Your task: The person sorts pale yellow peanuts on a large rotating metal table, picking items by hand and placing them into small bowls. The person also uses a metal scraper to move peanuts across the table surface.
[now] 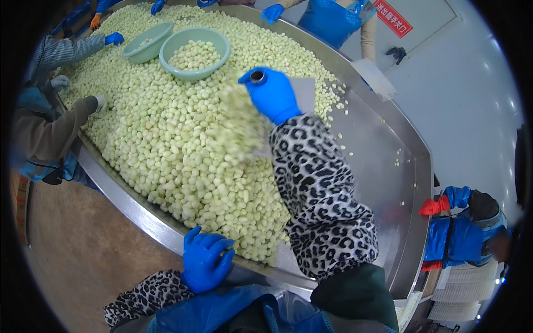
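Observation:
My right hand (272, 93), in a blue glove, grips a tool by its round, hollow handle end (257, 76). Part of the tool's flat grey blade (305, 93) shows beside the hand; the rest is hidden by my hand and sleeve. Pale green oval fruits (166, 133) lie heaped below, and a blurred spray of them is in motion just left of the tool. My left hand (206, 259), also gloved in blue, rests at the near rim of the stainless steel sorting table (137, 210). Its fingers are spread and hold nothing.
Two green plastic bowls stand on the heap: one with fruits (227, 48), one tilted (145, 50). Co-workers' gloved hands (114, 38) reach in from the left and far sides. A person in a blue apron (452, 237) stands beyond the right end. Loose fruits dot the bare steel.

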Demonstrator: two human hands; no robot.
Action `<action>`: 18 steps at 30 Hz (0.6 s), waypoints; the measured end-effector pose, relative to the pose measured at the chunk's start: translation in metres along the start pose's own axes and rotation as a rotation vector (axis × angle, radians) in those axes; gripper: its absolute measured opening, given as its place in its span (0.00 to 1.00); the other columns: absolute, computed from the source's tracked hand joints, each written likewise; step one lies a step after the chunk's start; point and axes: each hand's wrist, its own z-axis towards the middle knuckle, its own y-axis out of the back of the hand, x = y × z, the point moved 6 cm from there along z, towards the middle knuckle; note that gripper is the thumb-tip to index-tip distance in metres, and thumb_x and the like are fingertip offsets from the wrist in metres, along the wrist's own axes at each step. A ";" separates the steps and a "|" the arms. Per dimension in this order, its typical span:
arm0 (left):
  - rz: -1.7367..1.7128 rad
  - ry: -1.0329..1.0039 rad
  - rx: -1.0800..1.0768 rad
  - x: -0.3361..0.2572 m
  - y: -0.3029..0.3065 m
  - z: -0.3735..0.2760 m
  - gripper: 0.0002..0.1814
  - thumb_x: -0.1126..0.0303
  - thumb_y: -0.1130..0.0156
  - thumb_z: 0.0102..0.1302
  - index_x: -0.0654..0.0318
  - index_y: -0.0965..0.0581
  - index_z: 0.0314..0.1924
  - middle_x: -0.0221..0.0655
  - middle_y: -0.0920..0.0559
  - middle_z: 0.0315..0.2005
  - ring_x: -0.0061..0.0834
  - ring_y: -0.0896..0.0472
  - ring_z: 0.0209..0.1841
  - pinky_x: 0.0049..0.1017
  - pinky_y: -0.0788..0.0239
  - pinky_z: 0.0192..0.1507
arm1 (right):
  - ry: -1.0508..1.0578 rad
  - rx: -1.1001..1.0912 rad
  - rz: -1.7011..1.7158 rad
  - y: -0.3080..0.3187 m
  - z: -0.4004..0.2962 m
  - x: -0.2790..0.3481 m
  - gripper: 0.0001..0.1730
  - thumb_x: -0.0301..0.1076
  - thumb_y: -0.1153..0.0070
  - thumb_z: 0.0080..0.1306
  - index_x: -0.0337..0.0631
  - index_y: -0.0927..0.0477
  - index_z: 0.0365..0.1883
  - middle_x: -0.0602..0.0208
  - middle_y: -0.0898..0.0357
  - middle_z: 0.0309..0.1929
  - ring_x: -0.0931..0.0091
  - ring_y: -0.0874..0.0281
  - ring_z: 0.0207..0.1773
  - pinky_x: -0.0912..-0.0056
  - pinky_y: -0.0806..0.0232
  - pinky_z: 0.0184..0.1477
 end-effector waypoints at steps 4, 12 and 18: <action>-0.048 -0.108 -0.005 0.008 0.026 -0.003 0.16 0.72 0.35 0.59 0.59 0.20 0.49 0.37 0.20 0.44 0.40 0.25 0.50 0.45 0.39 0.61 | -0.092 0.045 0.016 0.044 -0.031 -0.022 0.11 0.36 0.45 0.67 0.45 0.14 0.40 0.57 0.14 0.40 0.62 0.16 0.43 0.62 0.26 0.45; 0.204 0.005 -0.054 0.040 0.025 0.019 0.17 0.75 0.36 0.58 0.61 0.21 0.49 0.39 0.20 0.42 0.44 0.24 0.48 0.43 0.36 0.57 | -0.617 0.013 -0.478 0.160 -0.309 -0.227 0.09 0.36 0.46 0.65 0.52 0.14 0.38 0.51 0.17 0.36 0.54 0.18 0.40 0.55 0.27 0.40; 0.310 0.005 -0.016 0.040 0.015 0.019 0.15 0.72 0.34 0.58 0.59 0.20 0.48 0.37 0.19 0.42 0.42 0.24 0.47 0.41 0.36 0.54 | -0.961 0.038 -0.600 0.189 -0.472 -0.248 0.10 0.37 0.47 0.66 0.58 0.14 0.38 0.50 0.18 0.32 0.53 0.18 0.37 0.52 0.27 0.36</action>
